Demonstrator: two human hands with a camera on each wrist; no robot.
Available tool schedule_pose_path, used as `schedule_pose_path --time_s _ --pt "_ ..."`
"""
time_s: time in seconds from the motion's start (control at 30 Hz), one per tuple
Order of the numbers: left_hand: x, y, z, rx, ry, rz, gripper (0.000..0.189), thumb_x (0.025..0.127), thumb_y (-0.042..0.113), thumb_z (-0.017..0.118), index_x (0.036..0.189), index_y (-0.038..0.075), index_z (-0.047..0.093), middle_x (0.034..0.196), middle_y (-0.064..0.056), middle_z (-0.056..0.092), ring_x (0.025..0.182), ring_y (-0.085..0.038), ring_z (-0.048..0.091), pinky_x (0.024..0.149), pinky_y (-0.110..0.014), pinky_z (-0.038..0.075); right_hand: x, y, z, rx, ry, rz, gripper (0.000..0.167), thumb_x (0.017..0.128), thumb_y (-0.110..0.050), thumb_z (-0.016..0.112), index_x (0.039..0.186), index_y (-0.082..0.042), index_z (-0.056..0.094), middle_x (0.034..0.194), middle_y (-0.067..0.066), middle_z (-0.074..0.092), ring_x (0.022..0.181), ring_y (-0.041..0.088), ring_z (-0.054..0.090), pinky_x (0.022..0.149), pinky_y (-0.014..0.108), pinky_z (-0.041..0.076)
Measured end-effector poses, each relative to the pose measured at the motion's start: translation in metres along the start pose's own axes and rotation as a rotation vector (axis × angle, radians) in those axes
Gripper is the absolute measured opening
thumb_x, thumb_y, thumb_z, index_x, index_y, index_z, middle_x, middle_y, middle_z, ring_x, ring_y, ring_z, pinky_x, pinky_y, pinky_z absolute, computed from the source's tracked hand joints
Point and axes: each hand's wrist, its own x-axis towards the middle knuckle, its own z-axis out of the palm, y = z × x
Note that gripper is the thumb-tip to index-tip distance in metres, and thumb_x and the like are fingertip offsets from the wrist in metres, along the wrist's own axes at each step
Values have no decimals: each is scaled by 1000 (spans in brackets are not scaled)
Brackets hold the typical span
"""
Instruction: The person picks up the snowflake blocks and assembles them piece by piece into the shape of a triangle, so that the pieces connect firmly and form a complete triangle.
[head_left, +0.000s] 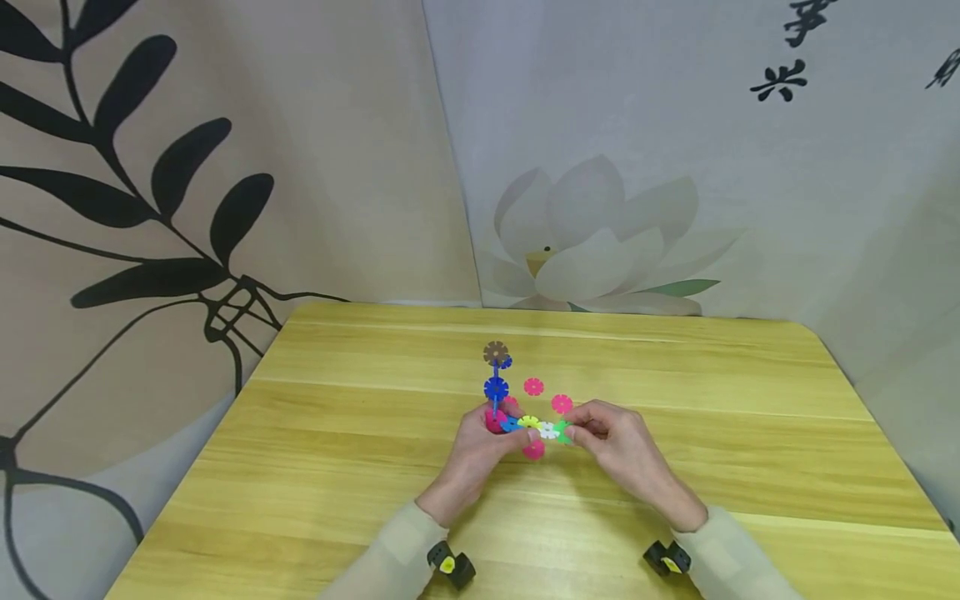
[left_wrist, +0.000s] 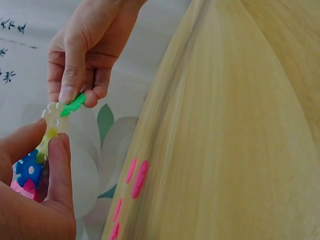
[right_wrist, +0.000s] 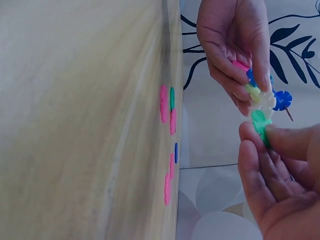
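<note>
My left hand (head_left: 474,450) grips a linked chain of notched plastic snowflake discs. In the head view, a pink disc (head_left: 494,422) sits by the left fingers, followed rightward by a blue disc (head_left: 511,424), a yellow disc (head_left: 528,422) and a white disc (head_left: 548,430). Upward from the pink end rises a stem with a dark blue disc (head_left: 496,389) and a brown disc (head_left: 496,353) on top. My right hand (head_left: 630,446) pinches a green disc (left_wrist: 74,104) between thumb and index finger, its edge against the white disc at the chain's right end.
Loose pink discs lie on the wooden table (head_left: 375,467), one (head_left: 534,387) beyond the hands, another (head_left: 562,403) by the right fingers, a third (head_left: 534,450) below the chain. The right wrist view also has a loose green disc (right_wrist: 172,99) and blue disc (right_wrist: 176,152).
</note>
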Motion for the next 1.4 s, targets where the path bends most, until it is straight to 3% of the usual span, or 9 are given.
schedule_pose_path --time_s 0.3,0.53,0.67,0.83,1.13,1.4 --pt "2 2 -1 1 -10 -5 38 82 13 86 111 5 63 91 -4 65 82 -18 56 79 -34 50 2 1 -5 6 -27 24 11 93 -3 76 101 -9 73 96 2 74 83 14 73 73 23 60" --pt "4 3 -8 -9 -11 -12 40 82 15 86 114 4 64 101 -7 68 89 -19 60 84 -33 51 4 7 -12 26 -72 66 21 100 -19 72 118 -10 72 106 3 73 91 28 74 78 27 60" --pt "5 4 -13 -18 3 -21 41 82 16 86 115 3 65 103 -7 68 89 -18 61 82 -31 52 10 14 -16 -18 -48 53 18 101 -22 70 116 -13 73 110 -1 74 97 23 73 84 32 60" --pt "6 4 -17 -19 13 -26 43 83 16 86 117 2 64 102 -7 68 87 -17 61 82 -31 52 20 24 -19 -97 -46 10 15 101 -15 69 114 -9 74 109 0 74 97 17 70 86 36 60" --pt "9 4 -21 -14 29 -31 44 82 15 87 117 2 64 98 -6 67 84 -17 59 82 -33 51 46 39 -17 -175 -157 52 22 98 -5 69 119 -2 73 117 8 72 107 26 68 91 43 59" --pt "9 3 -22 -11 31 -42 41 82 15 87 115 3 65 98 -6 68 83 -18 59 83 -34 51 65 45 -12 -322 -275 56 29 97 -7 72 125 -2 71 118 9 70 110 29 65 98 50 54"
